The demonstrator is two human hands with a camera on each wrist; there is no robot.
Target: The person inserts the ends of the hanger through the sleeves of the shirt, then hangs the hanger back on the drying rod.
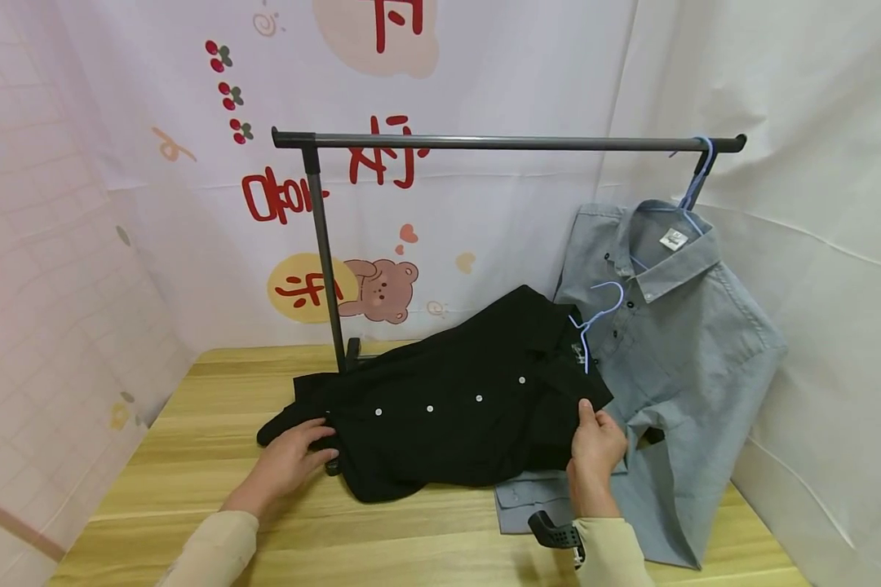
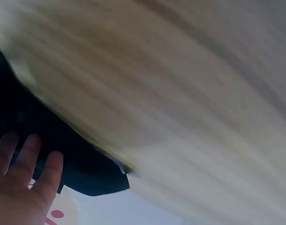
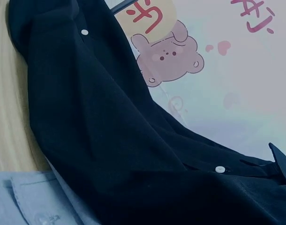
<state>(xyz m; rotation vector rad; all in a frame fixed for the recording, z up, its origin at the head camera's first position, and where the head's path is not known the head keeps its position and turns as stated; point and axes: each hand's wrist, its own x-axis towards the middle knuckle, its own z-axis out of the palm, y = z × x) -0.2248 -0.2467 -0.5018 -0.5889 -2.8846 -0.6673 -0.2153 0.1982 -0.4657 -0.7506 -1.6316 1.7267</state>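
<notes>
A black button-up shirt [image 1: 440, 440] with white buttons lies sideways over the lower part of the rack, its collar to the right. From the collar sticks a light-blue hanger [image 1: 584, 333], its hook free of the rail. My right hand [image 1: 598, 444] pinches the shirt near the collar, thumb on top; the right wrist view shows the black cloth [image 3: 101, 117] but not that hand. At the other end, my left hand [image 1: 286, 461] touches the shirt's hem. Its fingers [image 2: 50, 171] look spread and fairly straight against the dark cloth in the left wrist view.
A dark metal rack spans the scene with its top rail [image 1: 499, 143]. On its right end hangs a grey-blue shirt [image 1: 693, 359] on a blue hanger, partly behind the black shirt, its lower edge reaching the wooden table [image 1: 389, 542]. A printed cloth [image 1: 499, 228] covers the wall behind.
</notes>
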